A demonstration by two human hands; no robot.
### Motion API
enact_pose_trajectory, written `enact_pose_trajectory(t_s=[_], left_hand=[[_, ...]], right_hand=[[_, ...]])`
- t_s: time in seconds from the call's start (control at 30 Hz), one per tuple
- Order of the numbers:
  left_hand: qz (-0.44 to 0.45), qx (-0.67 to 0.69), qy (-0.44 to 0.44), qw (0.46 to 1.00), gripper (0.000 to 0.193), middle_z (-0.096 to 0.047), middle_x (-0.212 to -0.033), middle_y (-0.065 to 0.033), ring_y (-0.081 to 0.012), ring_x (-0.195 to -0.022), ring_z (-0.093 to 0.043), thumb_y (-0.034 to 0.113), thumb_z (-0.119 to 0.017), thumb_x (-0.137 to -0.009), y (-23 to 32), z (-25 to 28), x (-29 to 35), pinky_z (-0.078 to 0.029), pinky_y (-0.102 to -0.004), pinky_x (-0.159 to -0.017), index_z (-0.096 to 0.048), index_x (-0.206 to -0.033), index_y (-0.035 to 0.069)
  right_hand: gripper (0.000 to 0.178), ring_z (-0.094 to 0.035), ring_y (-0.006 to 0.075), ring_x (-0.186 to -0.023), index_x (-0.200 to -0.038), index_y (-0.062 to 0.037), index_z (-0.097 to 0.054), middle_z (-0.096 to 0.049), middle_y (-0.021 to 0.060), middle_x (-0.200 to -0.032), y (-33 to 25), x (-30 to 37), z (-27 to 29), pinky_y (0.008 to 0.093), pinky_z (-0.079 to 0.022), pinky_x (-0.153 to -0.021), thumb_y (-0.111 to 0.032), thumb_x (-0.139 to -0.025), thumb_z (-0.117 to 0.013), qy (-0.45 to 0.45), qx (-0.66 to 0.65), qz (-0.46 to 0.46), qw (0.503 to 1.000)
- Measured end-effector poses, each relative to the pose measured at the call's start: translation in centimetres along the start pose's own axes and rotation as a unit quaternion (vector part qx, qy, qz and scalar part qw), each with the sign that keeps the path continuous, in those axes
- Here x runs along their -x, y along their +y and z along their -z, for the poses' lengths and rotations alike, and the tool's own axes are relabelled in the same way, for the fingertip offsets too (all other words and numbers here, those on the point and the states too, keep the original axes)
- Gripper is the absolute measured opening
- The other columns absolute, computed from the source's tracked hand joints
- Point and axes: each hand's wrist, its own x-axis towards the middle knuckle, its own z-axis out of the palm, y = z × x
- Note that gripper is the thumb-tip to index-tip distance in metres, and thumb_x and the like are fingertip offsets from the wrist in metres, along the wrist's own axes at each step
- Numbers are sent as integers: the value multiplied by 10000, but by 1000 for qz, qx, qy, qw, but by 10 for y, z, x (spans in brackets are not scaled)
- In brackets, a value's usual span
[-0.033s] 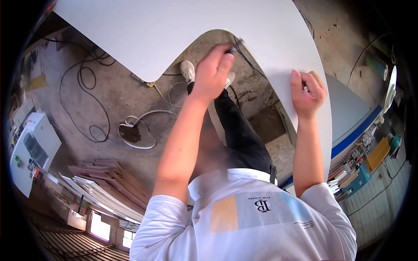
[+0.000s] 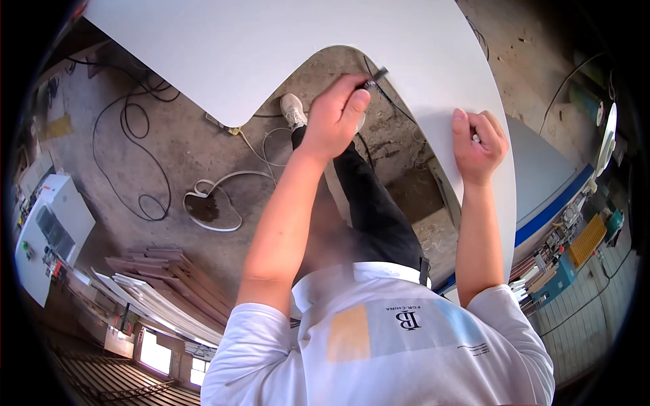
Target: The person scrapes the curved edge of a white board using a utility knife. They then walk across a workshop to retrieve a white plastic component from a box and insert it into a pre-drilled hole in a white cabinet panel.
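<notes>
My left hand (image 2: pixel 335 115) is closed round a small tool (image 2: pixel 380 76) with a short, flat metal end and a dark part at the fingers. Most of its handle is hidden in the fist. The metal end lies at the curved inner edge of a large white panel (image 2: pixel 223 40); whether it touches the edge I cannot tell. Farther right, my right hand (image 2: pixel 479 145) rests closed on the panel's narrow right arm. A small white bit (image 2: pixel 476 138) shows between its curled fingers; what it is I cannot make out.
Black cable (image 2: pixel 126 122) loops over the concrete floor at left, and a pale strip (image 2: pixel 223 230) lies curled nearer me. Stacked boards (image 2: pixel 179 284) and a white machine (image 2: pixel 57 216) stand at lower left. A blue-edged grey surface (image 2: pixel 542 172) lies beyond the panel at right.
My left hand has shifted slightly right and nearer to me, with the tool in it. The right hand and the panel have stayed where they were.
</notes>
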Motion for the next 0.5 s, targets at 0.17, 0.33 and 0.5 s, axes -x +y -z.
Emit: enact_pose_trajectory(t_s=[0.17,0.33,0.5], left_hand=[[161,129,154,966,296,-505,-687,82,-15,-619,-412,283,-760,-939,24,-13,-5,-349,-208,-559,-623,-858,34],[190,155,190,951,289,-490,-651,83,-28,-574,-387,260,-768,-930,48,-13,-35,-324,-228,-553,-639,-825,24],[118,56,221,966,265,-525,-666,73,-28,-611,-437,218,-751,-937,54,-31,-27,-364,-228,-573,-634,-797,26]], right_hand=[[227,-441,119,-506,-679,-39,-643,-513,10,-567,2,1,0,274,-334,-479,-91,-836,-799,0,2,-1,1000],[233,-448,120,-509,-676,-42,-639,-519,8,-568,0,0,-1,273,-337,-480,-92,-835,-801,1,7,-1,1000],[234,-446,119,-507,-674,-45,-642,-521,7,-569,1,0,-3,273,-337,-478,-100,-834,-803,8,3,-2,1000]])
